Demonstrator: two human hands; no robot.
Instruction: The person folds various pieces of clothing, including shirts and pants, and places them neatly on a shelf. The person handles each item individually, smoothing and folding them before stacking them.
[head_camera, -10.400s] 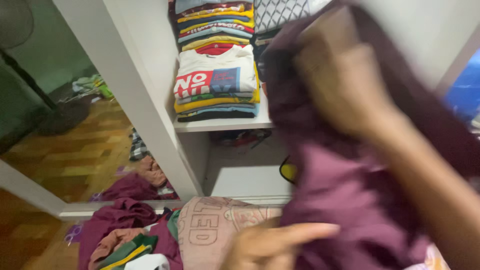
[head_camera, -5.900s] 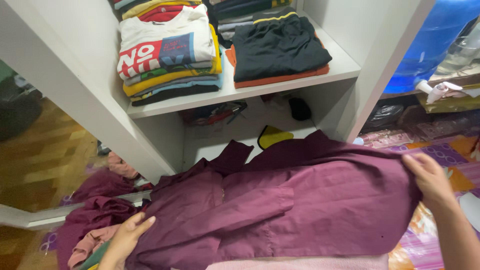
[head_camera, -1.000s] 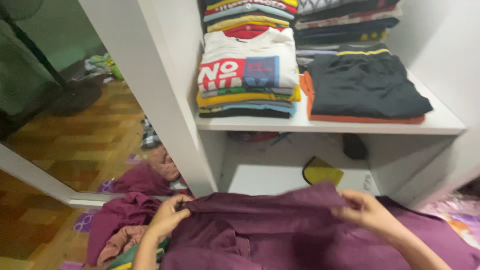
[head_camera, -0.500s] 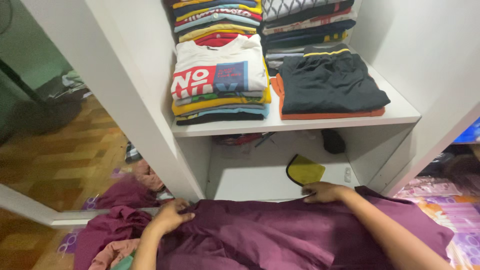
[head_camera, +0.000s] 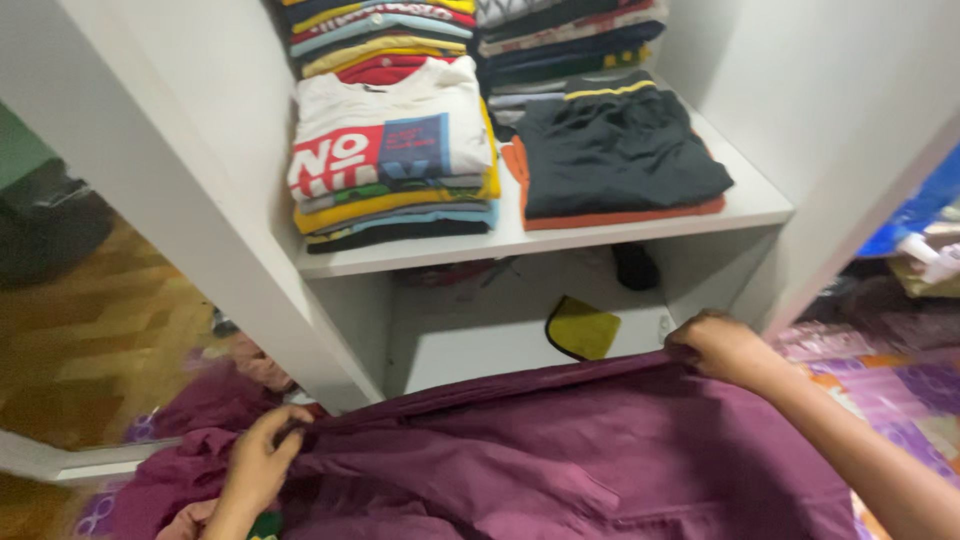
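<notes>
A maroon garment (head_camera: 560, 460) lies spread out flat in front of a white wardrobe. My left hand (head_camera: 262, 460) pinches its top edge at the left end. My right hand (head_camera: 715, 345) grips the same edge at the right end, so the edge runs taut between them. Both hands sit low, just in front of the wardrobe's bottom compartment.
The wardrobe shelf (head_camera: 560, 235) holds a stack of folded t-shirts (head_camera: 395, 160) with a white one on top, and dark folded shorts (head_camera: 615, 150) on an orange piece. A yellow cloth (head_camera: 582, 328) lies in the bottom compartment. Loose clothes (head_camera: 215, 400) are heaped at left by a mirror.
My hands have moved further apart along the garment's top edge, the right one going right, and the cloth is now stretched wider and flatter.
</notes>
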